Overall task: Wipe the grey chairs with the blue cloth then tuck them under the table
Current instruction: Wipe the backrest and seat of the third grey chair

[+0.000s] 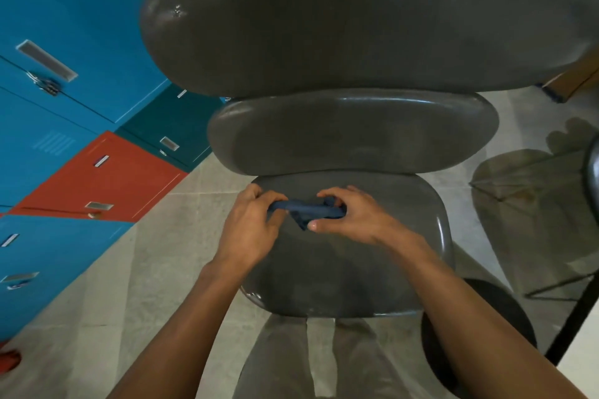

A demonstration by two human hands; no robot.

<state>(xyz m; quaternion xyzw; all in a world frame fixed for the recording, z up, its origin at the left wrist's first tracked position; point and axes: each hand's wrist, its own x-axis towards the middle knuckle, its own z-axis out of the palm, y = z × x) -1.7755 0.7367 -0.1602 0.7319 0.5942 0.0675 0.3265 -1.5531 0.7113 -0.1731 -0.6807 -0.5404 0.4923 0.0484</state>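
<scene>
A grey plastic chair stands right in front of me, its seat [350,275] low in the middle and its backrest [353,133] just beyond. A second, larger grey chair back [356,26] looms close across the top. The blue cloth [306,209] is bunched into a narrow roll above the seat. My left hand [251,223] grips its left end with curled fingers. My right hand [348,214] grips its right end, thumb underneath.
Blue, teal and red lockers [81,107] line the left side. Pale floor tiles [146,269] lie between them and the chair. A dark chair edge [591,172] and a black leg [573,317] stand at the right, casting shadows. A cardboard box [573,81] sits far right.
</scene>
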